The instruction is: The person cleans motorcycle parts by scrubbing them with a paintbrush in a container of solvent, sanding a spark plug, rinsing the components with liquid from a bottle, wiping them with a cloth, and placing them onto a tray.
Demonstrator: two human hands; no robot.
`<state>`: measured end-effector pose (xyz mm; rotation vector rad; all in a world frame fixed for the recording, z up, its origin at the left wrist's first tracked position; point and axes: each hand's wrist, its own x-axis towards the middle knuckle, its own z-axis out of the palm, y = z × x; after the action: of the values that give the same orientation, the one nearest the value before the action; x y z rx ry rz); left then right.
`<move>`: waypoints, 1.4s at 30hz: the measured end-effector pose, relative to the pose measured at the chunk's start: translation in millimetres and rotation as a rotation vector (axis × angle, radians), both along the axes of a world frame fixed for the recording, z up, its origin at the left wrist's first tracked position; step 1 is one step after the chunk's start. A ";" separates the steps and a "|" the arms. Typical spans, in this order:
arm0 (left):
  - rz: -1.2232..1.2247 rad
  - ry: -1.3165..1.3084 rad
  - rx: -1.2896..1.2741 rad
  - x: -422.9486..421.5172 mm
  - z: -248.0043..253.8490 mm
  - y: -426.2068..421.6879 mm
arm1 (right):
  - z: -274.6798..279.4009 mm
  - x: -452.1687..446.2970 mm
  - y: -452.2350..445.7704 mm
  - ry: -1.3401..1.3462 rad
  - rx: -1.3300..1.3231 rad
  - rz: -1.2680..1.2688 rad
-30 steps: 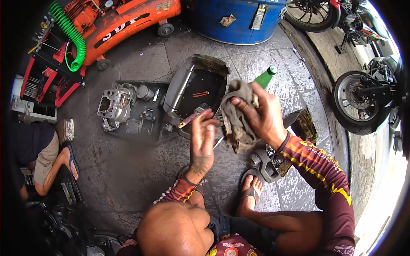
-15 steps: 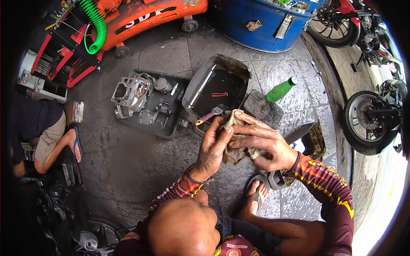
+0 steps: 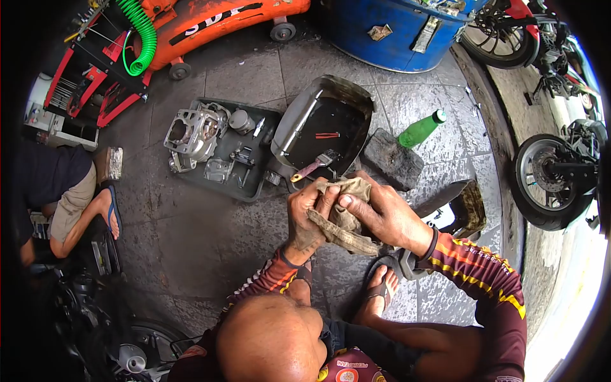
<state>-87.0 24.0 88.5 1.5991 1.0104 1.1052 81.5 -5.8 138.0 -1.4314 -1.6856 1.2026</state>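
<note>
A crumpled, dirty beige rag (image 3: 347,219) is bunched between my two hands, with one fold hanging below. My left hand (image 3: 305,213) closes around its left side, the thumb pressing on the cloth. On the other side, my right hand (image 3: 394,213) grips the rag with its thumb on top; its other fingers are partly hidden. Whether anything is wrapped inside the cloth I cannot tell. Just beyond my hands a paintbrush (image 3: 312,168) leans at the near edge of a grey basin (image 3: 291,121) holding dark liquid and a thin red item.
Left of the basin, a dark tray (image 3: 224,145) carries a metal engine casing (image 3: 194,137), a piston (image 3: 242,121) and small parts. A green bottle (image 3: 423,129) stands by a dark block (image 3: 394,160). An oily cut container (image 3: 470,204) lies right. Another person's foot (image 3: 108,213) is at left.
My hands have shifted and turned on the rag, moving slightly nearer to me. The right fingers, stretched over the cloth before, are now curled behind it, and a fold hangs out.
</note>
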 end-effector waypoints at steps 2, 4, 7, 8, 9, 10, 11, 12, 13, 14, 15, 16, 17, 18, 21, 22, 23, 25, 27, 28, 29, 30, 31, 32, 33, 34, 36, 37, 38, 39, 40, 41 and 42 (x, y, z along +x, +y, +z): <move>-0.115 -0.001 -0.133 -0.7 0.2 2.9 | -5.8 -2.3 -0.5 -0.003 0.052 -0.025; -0.231 -0.188 -0.294 3.3 4.7 -0.1 | -1.5 -0.1 0.4 -0.052 0.047 -0.098; -0.421 -0.414 -0.500 4.7 2.4 -1.3 | 2.8 3.2 0.4 -0.126 0.031 -0.161; -0.410 -0.413 -0.467 6.3 1.7 -2.0 | 0.4 3.0 -1.1 -0.105 0.059 -0.181; -0.401 -0.411 -0.436 7.2 0.7 -3.0 | -1.3 2.5 -2.7 -0.082 0.087 -0.203; -0.340 -0.344 -0.347 7.9 -2.7 -3.3 | 2.0 2.3 -3.7 -0.039 0.070 -0.186; -0.340 -0.343 -0.347 7.2 -3.8 -2.3 | 2.5 1.6 -4.1 -0.038 0.070 -0.185; -0.251 -0.201 -0.279 5.6 -4.5 -1.3 | 2.5 -0.1 -5.4 -0.048 0.181 -0.132; -0.163 -0.059 -0.212 4.7 -4.5 -0.5 | 2.8 -2.0 -7.4 -0.058 0.292 -0.079; -0.047 -0.091 -0.058 11.8 -1.6 3.0 | 3.4 -4.3 -9.1 -0.024 0.247 -0.070; -0.046 -0.092 -0.055 11.5 -1.4 3.9 | 3.5 -6.0 -8.3 -0.024 0.250 -0.068; -0.004 -0.075 -0.023 10.5 -1.5 4.2 | 2.8 -7.7 -7.8 0.043 0.174 -0.108; 0.039 -0.057 0.005 8.6 -1.9 3.1 | 1.1 -9.0 -8.6 0.111 0.093 -0.148; 0.032 -0.024 -0.005 5.5 -0.3 3.9 | -5.1 -8.0 -9.0 0.153 0.058 -0.151; -0.024 -0.059 -0.172 2.2 -6.8 2.7 | -2.2 -14.3 -11.9 0.007 0.208 -0.095; -0.092 -0.259 -0.157 9.3 -6.5 -2.1 | -8.1 -14.0 -11.0 -0.010 0.218 -0.075; -0.164 -0.286 -0.189 9.1 -4.8 -4.2 | -10.4 -12.2 -9.4 -0.010 0.217 -0.077; -0.219 -0.311 -0.291 7.4 5.0 -3.6 | -12.5 -5.7 -3.0 0.080 0.151 -0.139; -0.260 -0.336 -0.185 1.7 -6.9 7.6 | -17.2 4.9 3.3 0.042 0.188 -0.129; -0.195 -0.364 -0.248 1.5 -2.3 8.0 | -14.6 5.8 3.1 0.056 0.195 -0.089; -0.244 -0.431 -0.372 -5.1 -4.8 13.7 | -11.3 6.0 3.4 0.070 0.204 -0.046; -0.257 -0.422 -0.357 -3.4 -3.9 15.1 | -10.1 6.1 2.5 0.060 0.172 -0.009; -0.269 -0.412 -0.343 -0.5 -3.1 14.6 | -9.3 5.5 1.0 0.050 0.138 0.027; -0.250 -0.416 -0.233 2.1 -2.6 11.4 | -7.7 4.6 0.2 0.044 0.134 0.022; -0.269 -0.368 -0.160 3.2 1.2 9.3 | -10.1 6.6 0.5 0.044 0.133 0.024; -0.265 -0.234 -0.110 1.2 4.4 10.0 | -14.5 9.9 0.2 0.026 0.124 0.023; -0.260 -0.098 -0.060 -2.7 4.8 12.1 | -16.2 11.2 -1.0 -0.004 0.119 0.053; -0.263 -0.083 -0.098 -4.3 2.0 12.9 | -14.0 10.1 -1.0 -0.017 0.124 0.084; -0.265 -0.068 -0.137 -5.2 -0.9 13.1 | -8.2 10.1 -0.6 -0.070 0.073 0.121; -0.263 -0.067 -0.137 -4.4 -5.6 11.5 | 1.4 10.7 0.7 -0.126 0.021 0.158; -0.213 -0.244 -0.172 -1.9 -8.3 9.6 | 7.5 11.3 4.0 -0.124 0.023 0.160; -0.163 -0.418 -0.206 0.7 -9.0 8.4 | 12.7 11.5 8.5 -0.133 0.011 0.175; -0.095 -0.465 -0.234 3.1 -8.0 6.1 | 17.8 11.1 11.8 -0.141 -0.004 0.191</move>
<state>-84.0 30.1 80.4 1.1207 0.7143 1.1739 92.7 6.0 155.7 -1.4115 -1.9543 1.2303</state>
